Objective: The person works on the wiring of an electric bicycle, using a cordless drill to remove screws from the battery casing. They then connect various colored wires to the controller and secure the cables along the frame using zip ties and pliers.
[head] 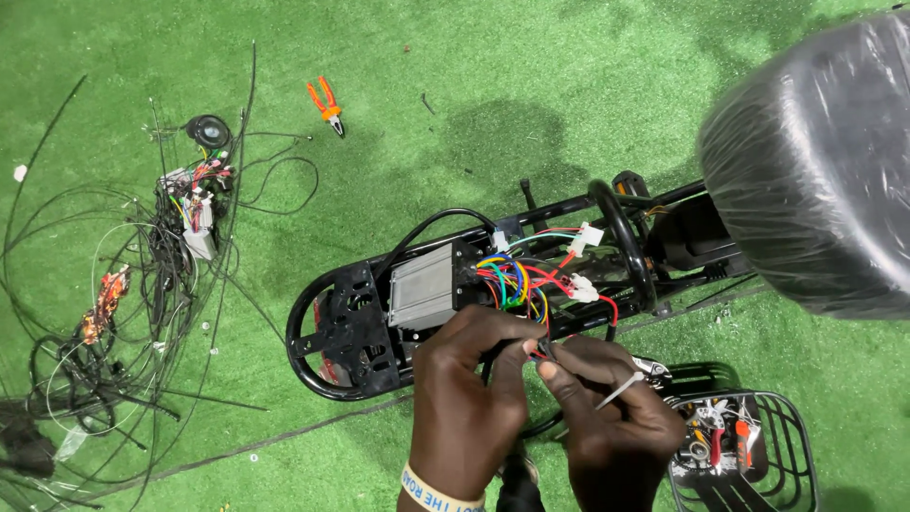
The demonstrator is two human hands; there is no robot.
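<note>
— Two hands, both at the near edge. Left hand [469, 403], pale wristband, fingers pinched together on a thin red wire [538, 353]. Right hand [607, 417], fingers closed on the same wire, with one white plastic cable tie [621, 389] lying across them.

— And the wire's position?

— Between both sets of fingertips, just below one bundle of multicoloured wires [512, 283] that comes out of one ribbed silver metal controller box [424, 289]. The box sits inside one black tubular scooter frame [351, 322] lying on green artificial turf [493, 104]. White plastic connectors [584, 287]: three counted.

— Further items?

— One black wire basket [787, 446] at right, cut off by the bottom edge; its contents are too small to identify. One black padded seat wrapped in clear film [815, 161], blurred and cut off at right. One tangled heap of black cables [123, 313] at left, strands too many to count. One pair of orange-handled pliers [327, 104] farthest away.

— Hidden?

— The wire's lower end, behind the fingers.
</note>
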